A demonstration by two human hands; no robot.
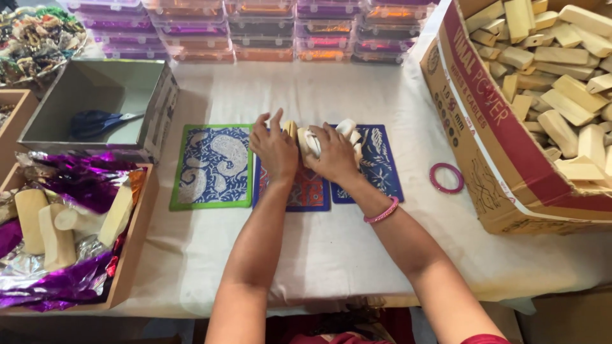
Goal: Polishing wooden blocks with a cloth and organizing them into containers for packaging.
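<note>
Right of the table (pixel 331 248), a brown-and-red carton (pixel 494 137); along its far edge, clear stacked boxes (pixel 255 28); left, a grey box (pixel 95 102).
</note>
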